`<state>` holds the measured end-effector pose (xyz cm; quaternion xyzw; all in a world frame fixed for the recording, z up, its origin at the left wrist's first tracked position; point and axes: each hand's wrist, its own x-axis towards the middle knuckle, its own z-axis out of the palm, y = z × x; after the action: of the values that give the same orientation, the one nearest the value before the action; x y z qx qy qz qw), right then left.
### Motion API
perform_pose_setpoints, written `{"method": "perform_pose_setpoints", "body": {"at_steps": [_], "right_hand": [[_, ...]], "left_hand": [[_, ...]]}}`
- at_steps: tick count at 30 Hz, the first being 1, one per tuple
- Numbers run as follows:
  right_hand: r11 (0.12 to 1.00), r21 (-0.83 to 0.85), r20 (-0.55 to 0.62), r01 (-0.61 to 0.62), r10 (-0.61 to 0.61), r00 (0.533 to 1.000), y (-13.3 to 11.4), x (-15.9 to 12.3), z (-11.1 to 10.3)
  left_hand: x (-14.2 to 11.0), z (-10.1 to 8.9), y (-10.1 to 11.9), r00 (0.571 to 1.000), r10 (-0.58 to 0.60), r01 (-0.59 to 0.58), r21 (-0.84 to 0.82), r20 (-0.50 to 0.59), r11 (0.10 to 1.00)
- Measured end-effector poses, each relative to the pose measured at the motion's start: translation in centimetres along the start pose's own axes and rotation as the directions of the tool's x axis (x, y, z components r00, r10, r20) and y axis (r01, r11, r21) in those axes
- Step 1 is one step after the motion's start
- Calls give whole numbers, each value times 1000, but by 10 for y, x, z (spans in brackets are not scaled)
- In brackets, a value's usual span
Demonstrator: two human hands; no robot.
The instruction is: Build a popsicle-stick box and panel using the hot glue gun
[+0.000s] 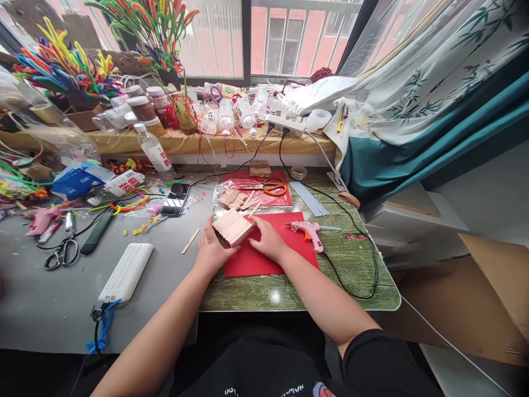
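Observation:
Between my two hands is a small box-like piece built from wooden craft sticks (233, 225), tilted over a red sheet (291, 251). My left hand (211, 251) grips its left side, and my right hand (266, 237) grips its right side with the fingers partly hidden behind it. A pile of loose craft sticks (232, 198) lies just beyond the piece. One single stick (190, 241) rests on the grey table left of my left hand. Right of my right hand, a pink hot glue gun (311, 234) lies on the red sheet's edge.
Orange-handled scissors (275, 187) lie on a second red sheet behind. Pale blue strips (309, 198) and a black cable (375, 264) are at the right. A white power bank (128, 270), a phone (176, 199) and black scissors (61, 253) occupy the left. Bottles crowd the sill.

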<state>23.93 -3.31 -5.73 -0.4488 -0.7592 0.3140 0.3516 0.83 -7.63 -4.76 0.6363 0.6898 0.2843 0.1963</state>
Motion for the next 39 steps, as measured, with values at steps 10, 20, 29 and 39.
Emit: {"method": "perform_pose_setpoints", "body": {"at_steps": [10,20,29,39], "right_hand": [[1000,-5,19,15,-15,1000,2,-2,-3],[997,-9,52,-74,75,996,-12,-17,-14],[977,66,34,-203,201,979,-25,-65,-28],[968,63,-93,-242,247,965,-15,-89,-36]], "left_hand": [[-2,-5,-6,995,91,-90,-29,44,996],[3,-10,-7,977,150,-144,-52,151,988],[8,-8,4,900,293,-272,-109,324,956],[15,8,15,858,367,-349,-119,359,930]]}}
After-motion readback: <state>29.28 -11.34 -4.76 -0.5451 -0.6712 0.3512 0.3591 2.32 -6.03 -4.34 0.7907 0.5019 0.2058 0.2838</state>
